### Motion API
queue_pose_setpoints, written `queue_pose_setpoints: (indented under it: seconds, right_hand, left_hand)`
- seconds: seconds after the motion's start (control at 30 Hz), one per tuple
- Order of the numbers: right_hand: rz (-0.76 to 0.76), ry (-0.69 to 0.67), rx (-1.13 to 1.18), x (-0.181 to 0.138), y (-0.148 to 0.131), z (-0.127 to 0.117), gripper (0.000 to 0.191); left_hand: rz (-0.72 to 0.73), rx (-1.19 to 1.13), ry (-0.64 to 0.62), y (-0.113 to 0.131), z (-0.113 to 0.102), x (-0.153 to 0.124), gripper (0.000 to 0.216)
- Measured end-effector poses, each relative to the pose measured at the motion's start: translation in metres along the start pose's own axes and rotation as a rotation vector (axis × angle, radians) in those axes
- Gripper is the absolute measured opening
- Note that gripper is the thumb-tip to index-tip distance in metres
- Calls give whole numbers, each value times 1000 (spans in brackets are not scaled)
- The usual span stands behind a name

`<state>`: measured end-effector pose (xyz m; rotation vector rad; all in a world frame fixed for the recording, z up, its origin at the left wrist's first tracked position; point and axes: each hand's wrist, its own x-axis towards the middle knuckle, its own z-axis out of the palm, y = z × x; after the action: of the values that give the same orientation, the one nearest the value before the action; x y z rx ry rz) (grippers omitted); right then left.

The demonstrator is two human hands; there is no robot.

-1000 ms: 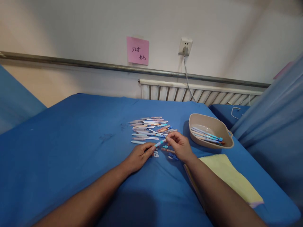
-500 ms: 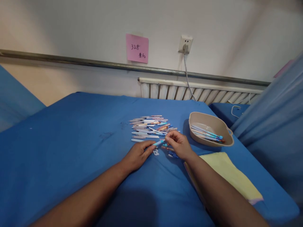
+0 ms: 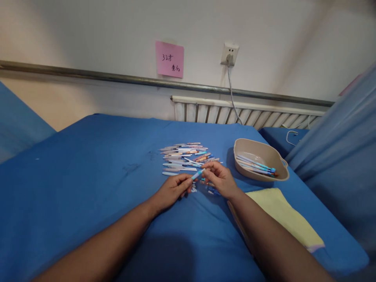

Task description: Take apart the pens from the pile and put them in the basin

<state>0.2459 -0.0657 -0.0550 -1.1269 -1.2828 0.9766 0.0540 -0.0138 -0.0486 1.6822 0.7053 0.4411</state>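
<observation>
As a blue-covered tabletop (image 3: 88, 172) bears a tan basin (image 3: 272, 156) of pens (image 3: 255, 166) and, to its left, rows of pen parts (image 3: 178, 161), a person's left hand (image 3: 172, 188) and right hand (image 3: 219, 179) pinch opposite ends of a light-blue pen (image 3: 197, 174), held between them near small white pieces (image 3: 194, 188).

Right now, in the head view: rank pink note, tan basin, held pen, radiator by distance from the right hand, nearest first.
1. Held pen: touching the right hand, on its left side.
2. Tan basin: right and beyond.
3. Radiator: past the bed's far edge.
4. Pink note: up on the wall, leftward.
</observation>
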Motion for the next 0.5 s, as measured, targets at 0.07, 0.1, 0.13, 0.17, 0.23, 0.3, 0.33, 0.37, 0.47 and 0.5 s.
queue_pose_setpoints:
  seconds: [0.07, 0.1, 0.13, 0.17, 0.23, 0.3, 0.33, 0.37, 0.47, 0.5]
  right_hand:
    - [11, -27, -164, 0, 4, -7, 18]
    - [12, -50, -300, 1, 5, -10, 15]
    - [5, -80, -454, 1, 5, -13, 13]
    - [-6, -114, -610, 1, 5, -16, 11]
    - [-26, -182, -871, 2, 3, -18, 8]
    - [-32, -223, -1029, 2, 0, -17, 11]
    - [-27, -233, -1076, 2, -1, -16, 12]
    - [-20, -244, -1108, 2, -2, -14, 14]
    - [-5, -260, -1135, 2, 0, -10, 14]
    - [-12, -257, -1125, 2, 1, -10, 13]
  left_hand:
    - [-5, -54, 17, -1, -1, 1, 34]
    - [-11, -73, 30, -1, -2, 1, 34]
    - [-19, -92, 44, -1, -3, 1, 35]
    - [-29, -110, 59, -1, -4, 1, 36]
    - [-46, -141, 85, 0, -5, 2, 38]
    - [-52, -160, 98, 1, -6, 3, 40]
    - [-54, -162, 99, 1, -6, 3, 40]
    - [-53, -160, 99, 1, -5, 4, 40]
    - [-46, -137, 93, 0, -5, 4, 40]
    - [-42, -128, 90, -1, -5, 4, 39]
